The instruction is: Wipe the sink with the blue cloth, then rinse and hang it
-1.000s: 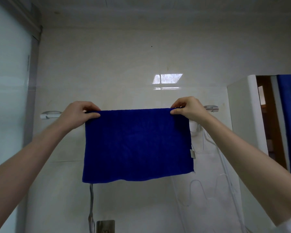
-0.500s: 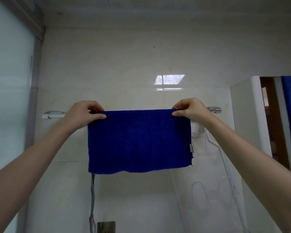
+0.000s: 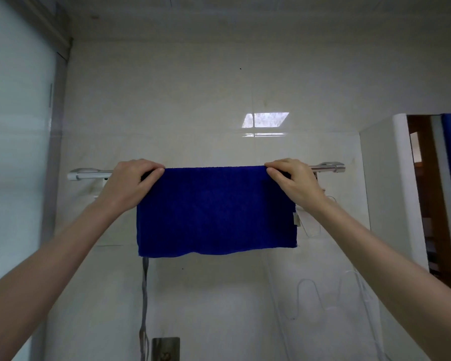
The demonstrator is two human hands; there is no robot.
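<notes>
Bare wall [image 3: 193, 100] above the rail [image 3: 326, 168] lies open; a white cabinet [image 3: 380, 183] crowds the right end.

There is a single view, from a wide-angle camera on the person's head. It faces straight ahead and somewhat upward at a pale glossy tiled wall [image 3: 193, 100], taking in the ceiling edge at the top. It sits close, at about arm's reach: both bare forearms enter from the lower corners and run inward to a horizontal silver metal towel rail [image 3: 326, 168] near mid-frame, where a deep blue rectangular cloth [image 3: 216, 212] hangs square to the lens. A frosted glass panel [image 3: 13, 152] fills the left edge; a white cabinet side [image 3: 378, 191] stands at the right.
</notes>
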